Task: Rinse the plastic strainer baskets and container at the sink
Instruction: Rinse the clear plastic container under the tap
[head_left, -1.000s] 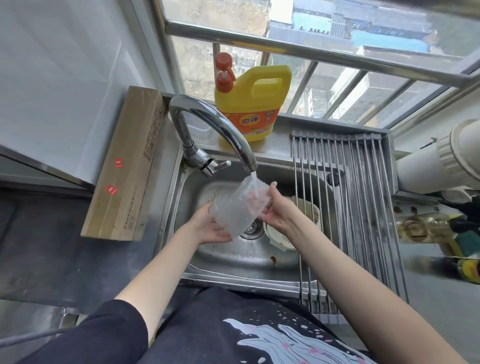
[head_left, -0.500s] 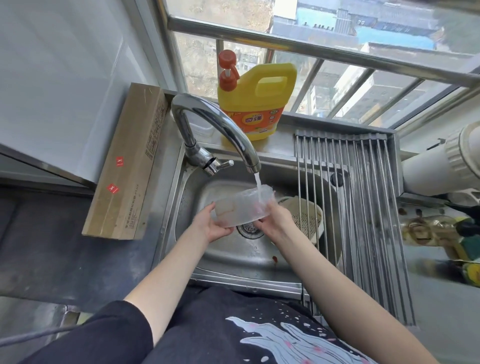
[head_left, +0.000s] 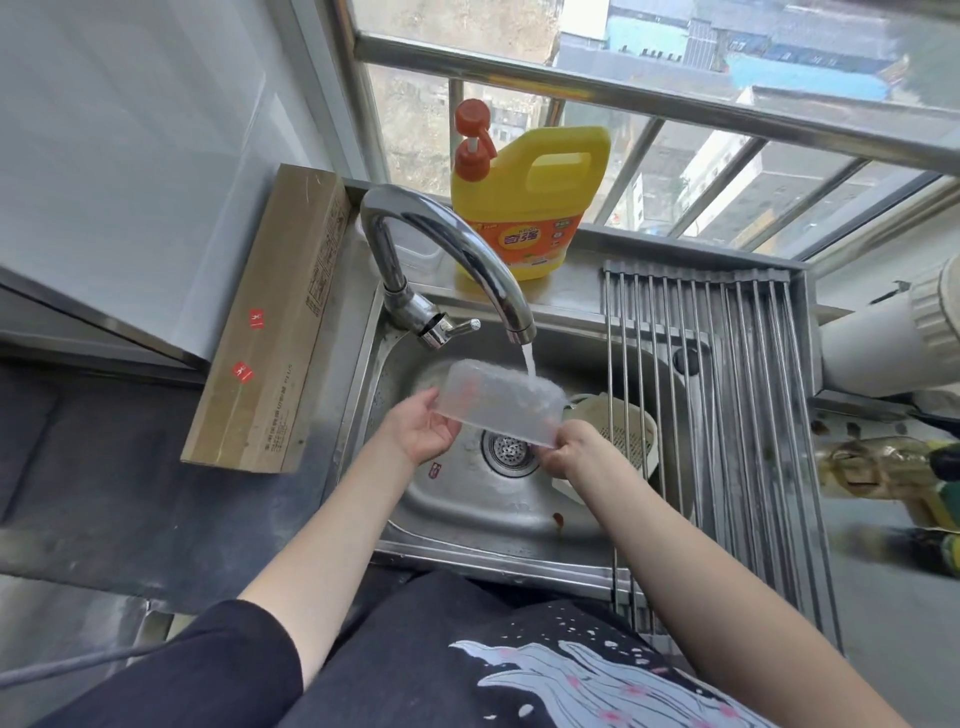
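Both hands hold a clear plastic container (head_left: 498, 402) over the sink (head_left: 467, 519), right under the tap (head_left: 457, 260). The left hand (head_left: 423, 434) grips the container's left end, thumb on the near side and fingers curled behind it. The right hand (head_left: 563, 449) grasps the lower right corner, its fingers wrapped under the rim. The container lies on its side, its bottom turned up towards the camera; the water stream (head_left: 530, 361) lands on its upper right part and spreads over the wall. Whether any water sits inside it is hard to tell through the blur.

Between and just below the hands lies the drain (head_left: 511, 449). Just beyond the right hand a cream strainer basket (head_left: 623, 426) leans in the sink, partly under the roll-up rack (head_left: 727, 415); it appears to hold nothing. Beyond the hands a yellow detergent jug (head_left: 524, 208) stands on the ledge. Left of the left hand a cardboard box (head_left: 270, 322) lies on the counter.
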